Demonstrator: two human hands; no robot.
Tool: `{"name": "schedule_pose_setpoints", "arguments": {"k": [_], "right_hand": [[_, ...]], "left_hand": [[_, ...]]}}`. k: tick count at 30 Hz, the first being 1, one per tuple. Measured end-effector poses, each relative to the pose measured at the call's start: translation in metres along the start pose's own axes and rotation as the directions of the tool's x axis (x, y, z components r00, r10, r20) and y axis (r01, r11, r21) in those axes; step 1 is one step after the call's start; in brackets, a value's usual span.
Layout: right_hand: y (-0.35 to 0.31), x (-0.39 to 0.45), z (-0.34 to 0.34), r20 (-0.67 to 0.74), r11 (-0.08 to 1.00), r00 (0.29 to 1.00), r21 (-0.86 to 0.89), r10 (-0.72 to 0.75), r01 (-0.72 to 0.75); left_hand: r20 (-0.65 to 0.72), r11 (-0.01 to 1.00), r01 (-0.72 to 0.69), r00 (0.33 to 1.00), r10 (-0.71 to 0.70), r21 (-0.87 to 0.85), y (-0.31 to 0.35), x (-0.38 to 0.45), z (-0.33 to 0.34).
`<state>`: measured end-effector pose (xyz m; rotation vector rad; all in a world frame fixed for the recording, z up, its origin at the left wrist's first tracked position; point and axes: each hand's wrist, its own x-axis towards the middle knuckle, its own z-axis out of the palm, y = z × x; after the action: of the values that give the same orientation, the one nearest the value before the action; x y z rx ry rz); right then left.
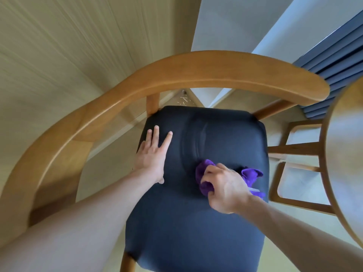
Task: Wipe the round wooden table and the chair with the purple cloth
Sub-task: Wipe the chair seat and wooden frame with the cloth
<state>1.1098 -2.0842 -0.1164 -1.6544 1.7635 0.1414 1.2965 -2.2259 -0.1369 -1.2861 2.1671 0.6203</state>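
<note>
A wooden chair (196, 73) with a curved backrest and a dark blue padded seat (196, 222) fills the middle of the head view. My left hand (152, 156) lies flat on the seat's left side, fingers straight and spread. My right hand (224, 188) grips the bunched purple cloth (204, 171) and presses it onto the right middle of the seat. Purple folds stick out on both sides of that hand. The round wooden table (345, 154) shows only as a blurred edge at the far right.
The table's wooden base frame (300, 150) stands on the floor right of the chair. Blue curtains (334, 61) hang at the upper right. A pale wall and beige floor lie behind and left of the chair.
</note>
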Motion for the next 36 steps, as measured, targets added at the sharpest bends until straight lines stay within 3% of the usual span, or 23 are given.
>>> {"name": "schedule_pose_setpoints", "arguments": {"k": [2,4,6,8,10,13,16,18,20,23,26,27,29,31,34,36], "right_hand": [[0.008,0.011,-0.018,-0.223,0.925,0.953,0.361,0.206,-0.116],[0.011,0.038,-0.036,-0.409,0.811,0.82,0.575,0.4,-0.109],[0.001,0.073,-0.05,-0.346,0.709,0.779,0.684,0.523,-0.173],[-0.019,0.096,-0.042,-0.203,0.733,0.809,0.581,0.552,-0.355],[-0.036,0.099,-0.022,-0.208,0.843,0.837,0.325,0.506,-0.429],[-0.051,0.054,0.015,-0.173,0.956,0.942,-0.004,0.287,-0.292],[-0.044,0.001,0.037,-0.02,0.991,0.997,-0.11,0.07,-0.071],[-0.033,-0.013,0.032,-0.018,0.999,0.999,-0.013,0.037,-0.037],[-0.018,-0.015,0.018,-0.168,0.966,0.973,0.23,0.16,-0.119],[0.002,0.016,-0.012,-0.382,0.802,0.796,0.562,0.469,-0.203],[-0.011,0.067,-0.025,-0.283,0.64,0.718,0.713,0.636,-0.287],[-0.022,0.078,-0.023,-0.266,0.672,0.726,0.654,0.635,-0.348],[-0.041,0.08,-0.005,-0.296,0.842,0.806,0.356,0.512,-0.404],[-0.05,0.057,0.021,-0.286,0.952,0.908,0.105,0.306,-0.288],[-0.041,0.011,0.044,-0.142,0.994,0.984,-0.002,0.112,-0.114],[-0.025,-0.004,0.043,-0.071,0.996,0.994,0.028,0.088,-0.086]], "left_hand": [[-0.009,1.0,0.016,1.0,-0.016,-0.01,0.001,0.001,0.004],[-0.009,1.0,0.005,1.0,-0.006,-0.012,-0.001,0.002,0.008],[-0.021,1.0,-0.009,1.0,0.009,-0.016,-0.003,0.004,0.008],[-0.035,1.0,-0.019,0.999,0.018,-0.009,-0.005,0.005,0.009],[-0.043,1.0,-0.021,0.999,0.02,-0.017,-0.007,0.006,0.01],[-0.043,0.999,-0.028,0.999,0.026,-0.032,-0.006,0.004,0.01],[-0.055,0.999,-0.037,0.998,0.035,-0.039,-0.007,0.001,0.007],[-0.053,0.998,-0.044,0.998,0.041,-0.045,-0.011,0.0,0.006],[-0.049,0.997,-0.061,0.997,0.058,-0.048,-0.013,-0.001,0.006],[-0.057,0.996,-0.05,0.997,0.046,-0.068,-0.013,-0.001,0.006],[-0.055,0.997,-0.042,0.998,0.039,-0.058,-0.008,-0.001,0.006],[-0.051,0.998,-0.037,0.998,0.035,-0.05,-0.007,-0.001,0.005],[-0.04,0.999,-0.032,0.999,0.031,-0.031,-0.005,0.0,0.003],[-0.027,1.0,-0.029,0.999,0.029,-0.012,-0.005,-0.001,0.0],[-0.011,1.0,-0.026,1.0,0.026,0.009,-0.003,-0.003,-0.003],[0.003,1.0,-0.017,1.0,0.017,0.013,-0.001,-0.002,-0.004]]}}
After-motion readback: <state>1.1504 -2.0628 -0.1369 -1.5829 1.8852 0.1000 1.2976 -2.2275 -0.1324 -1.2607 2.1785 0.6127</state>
